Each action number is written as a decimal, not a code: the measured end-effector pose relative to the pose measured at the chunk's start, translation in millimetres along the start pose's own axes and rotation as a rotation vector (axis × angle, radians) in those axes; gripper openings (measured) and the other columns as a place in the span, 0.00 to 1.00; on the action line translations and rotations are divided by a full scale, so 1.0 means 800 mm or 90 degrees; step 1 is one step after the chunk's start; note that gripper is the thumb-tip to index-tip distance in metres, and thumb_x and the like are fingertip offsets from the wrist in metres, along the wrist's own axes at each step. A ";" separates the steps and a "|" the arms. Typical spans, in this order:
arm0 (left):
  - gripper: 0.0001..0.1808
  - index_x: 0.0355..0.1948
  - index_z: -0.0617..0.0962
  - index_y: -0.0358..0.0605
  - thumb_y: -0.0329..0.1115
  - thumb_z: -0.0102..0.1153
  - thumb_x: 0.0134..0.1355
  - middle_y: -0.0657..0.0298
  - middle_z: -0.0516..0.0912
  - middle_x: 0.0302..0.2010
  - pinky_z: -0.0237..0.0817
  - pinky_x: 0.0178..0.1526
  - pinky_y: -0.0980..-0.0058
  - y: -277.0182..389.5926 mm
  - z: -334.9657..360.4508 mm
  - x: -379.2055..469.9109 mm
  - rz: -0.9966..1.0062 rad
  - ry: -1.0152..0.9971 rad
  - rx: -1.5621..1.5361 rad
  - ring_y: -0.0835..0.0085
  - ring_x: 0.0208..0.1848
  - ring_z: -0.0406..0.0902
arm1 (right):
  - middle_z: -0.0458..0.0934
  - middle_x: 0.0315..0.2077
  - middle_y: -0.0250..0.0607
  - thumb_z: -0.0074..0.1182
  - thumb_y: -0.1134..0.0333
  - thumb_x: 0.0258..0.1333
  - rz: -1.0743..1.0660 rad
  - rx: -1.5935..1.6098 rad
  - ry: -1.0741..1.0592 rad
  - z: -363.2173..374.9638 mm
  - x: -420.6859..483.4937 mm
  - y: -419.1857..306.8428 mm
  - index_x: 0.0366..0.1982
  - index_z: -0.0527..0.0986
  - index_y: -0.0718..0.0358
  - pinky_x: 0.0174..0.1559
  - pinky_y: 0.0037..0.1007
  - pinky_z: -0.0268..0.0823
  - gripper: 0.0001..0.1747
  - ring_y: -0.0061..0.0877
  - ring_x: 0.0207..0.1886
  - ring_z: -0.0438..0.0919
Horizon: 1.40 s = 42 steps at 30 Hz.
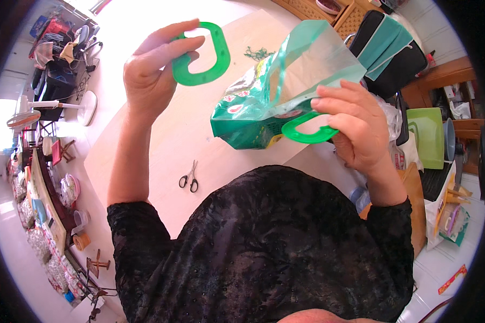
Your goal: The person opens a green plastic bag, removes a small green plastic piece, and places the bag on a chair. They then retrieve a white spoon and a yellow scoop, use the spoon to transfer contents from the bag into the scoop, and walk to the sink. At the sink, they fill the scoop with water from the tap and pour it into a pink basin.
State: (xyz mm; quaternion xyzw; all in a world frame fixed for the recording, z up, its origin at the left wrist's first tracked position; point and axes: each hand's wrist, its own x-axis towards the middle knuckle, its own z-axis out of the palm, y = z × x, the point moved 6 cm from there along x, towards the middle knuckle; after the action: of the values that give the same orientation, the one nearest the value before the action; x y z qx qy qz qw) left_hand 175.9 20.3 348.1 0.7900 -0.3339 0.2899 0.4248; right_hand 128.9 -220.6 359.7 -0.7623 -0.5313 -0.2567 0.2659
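My left hand grips a green plastic handle ring by its left side, raised over the pale table. Between my hands is a green and clear plastic bag with printed writing, its clear end towards the upper right. My right hand holds a second green plastic handle near the bag's lower right edge; the fingertips lie at the bag's clear edge. Whether this handle is joined to the bag I cannot tell. Scissors with black grips lie on the table, below the bag and to its left.
Tangled green string lies on the table behind the bag. At the right are a black and teal bag, a light green plastic board or tray and wooden shelves. A white fan stands on the floor at the left.
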 end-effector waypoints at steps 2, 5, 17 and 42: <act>0.14 0.33 0.81 0.40 0.14 0.48 0.49 0.53 0.75 0.44 0.71 0.36 0.82 0.010 -0.009 -0.002 0.017 0.051 0.019 0.74 0.35 0.77 | 0.77 0.29 0.40 0.54 0.73 0.44 0.003 0.015 0.054 -0.010 0.002 -0.005 0.31 0.67 0.62 0.41 0.35 0.67 0.10 0.33 0.32 0.76; 0.14 0.33 0.81 0.41 0.15 0.48 0.49 0.54 0.75 0.44 0.71 0.36 0.82 0.012 -0.014 -0.015 0.016 0.078 0.046 0.75 0.34 0.77 | 0.77 0.31 0.43 0.50 0.75 0.50 0.083 0.149 0.124 -0.017 -0.008 -0.010 0.33 0.67 0.65 0.40 0.32 0.68 0.07 0.31 0.33 0.77; 0.12 0.33 0.74 0.34 0.34 0.44 0.62 0.59 0.76 0.24 0.55 0.19 0.85 0.069 -0.018 -0.081 -0.230 0.209 -0.369 0.81 0.15 0.63 | 0.75 0.37 0.46 0.37 0.75 0.59 0.471 0.866 0.143 0.071 -0.015 -0.043 0.40 0.62 0.67 0.43 0.25 0.68 0.07 0.24 0.41 0.75; 0.09 0.27 0.72 0.44 0.37 0.58 0.53 0.69 0.71 0.17 0.48 0.11 0.84 -0.131 -0.020 -0.404 -0.889 0.306 -0.185 0.85 0.11 0.59 | 0.73 0.33 0.38 0.58 0.65 0.40 0.154 -0.376 0.045 0.031 0.004 -0.023 0.32 0.74 0.60 0.50 0.41 0.56 0.14 0.30 0.40 0.71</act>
State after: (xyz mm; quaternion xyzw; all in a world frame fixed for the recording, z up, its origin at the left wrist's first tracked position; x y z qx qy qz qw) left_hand 57.4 168.5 66.2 0.6688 0.3115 0.0707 0.6713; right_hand 115.5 -196.3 346.5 -0.8546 -0.3302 -0.3927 0.0802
